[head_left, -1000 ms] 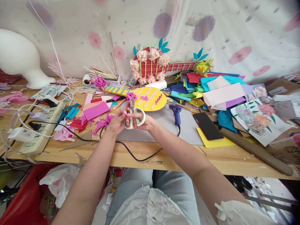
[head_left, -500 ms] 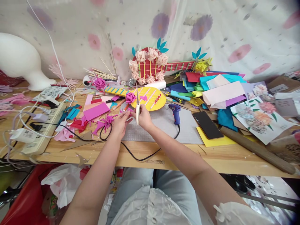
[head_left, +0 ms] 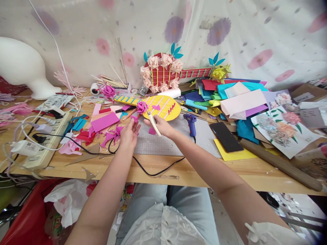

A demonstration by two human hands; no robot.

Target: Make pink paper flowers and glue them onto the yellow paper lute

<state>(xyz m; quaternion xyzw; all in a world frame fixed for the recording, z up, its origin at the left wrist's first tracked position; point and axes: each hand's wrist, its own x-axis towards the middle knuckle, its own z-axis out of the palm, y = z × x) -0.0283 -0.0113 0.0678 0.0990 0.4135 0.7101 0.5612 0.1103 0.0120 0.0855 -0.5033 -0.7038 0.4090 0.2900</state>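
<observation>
Between the fingertips of my left hand [head_left: 129, 133] is a small magenta paper piece [head_left: 134, 118]. My right hand [head_left: 162, 126] is closed around scissors with white handles [head_left: 154, 124], their blades pointing up and left. Under the right hand, a loose magenta paper piece [head_left: 152, 131] lies on the grey cutting mat [head_left: 168, 145]. Just beyond both hands rests a yellow paper guitar [head_left: 166, 102] with pink strips and a magenta paper flower [head_left: 141, 107] on it. Magenta scraps [head_left: 115, 133] lie to the left of my left hand.
A purple glue gun [head_left: 190, 124] stands right of my hands, its black cord looping along the table's front. Farther right are a phone [head_left: 226, 136] and piled coloured paper [head_left: 242, 100]. A power strip [head_left: 47, 136] is at left; a red flower-trimmed guitar [head_left: 165, 73] stands behind.
My hands have moved apart, and the scissors have tilted to the left. A magenta paper piece now shows on the mat beneath my right hand.
</observation>
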